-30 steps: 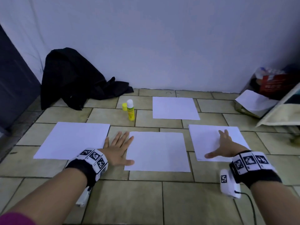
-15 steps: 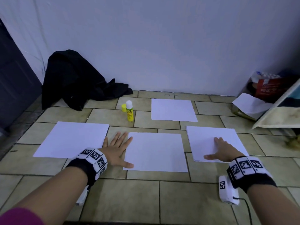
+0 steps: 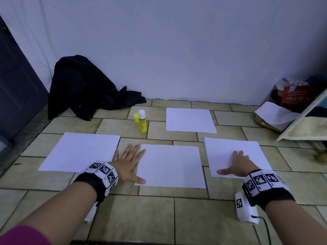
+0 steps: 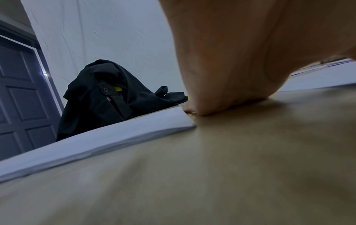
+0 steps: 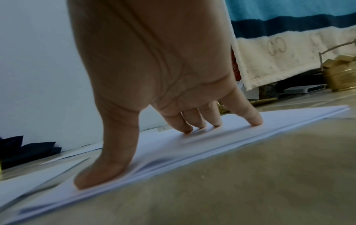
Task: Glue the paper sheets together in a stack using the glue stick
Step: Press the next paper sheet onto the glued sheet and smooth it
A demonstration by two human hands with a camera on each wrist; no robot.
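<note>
**Right hand drawn back along the paper stack**

Since a second ago the right hand [image 3: 238, 165] has slid toward the near edge of the right-hand stack of paper [image 3: 247, 149], fingers [image 5: 252, 117] straight, pressing, gripping nothing. The left hand [image 3: 127, 161] stays flat on the matte tile floor [image 3: 159, 218], thumb touching the middle sheet [image 3: 169, 167] (holding nothing). Sheets are thin, white, rectangular. The yellow glue stick [image 3: 142, 123] stands uncapped behind them, its cap [image 3: 135, 117] just beside it.

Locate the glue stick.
In the head view, the glue stick stands upright on the floor tiles, its yellow cap beside it, left of the far paper sheet.
</note>
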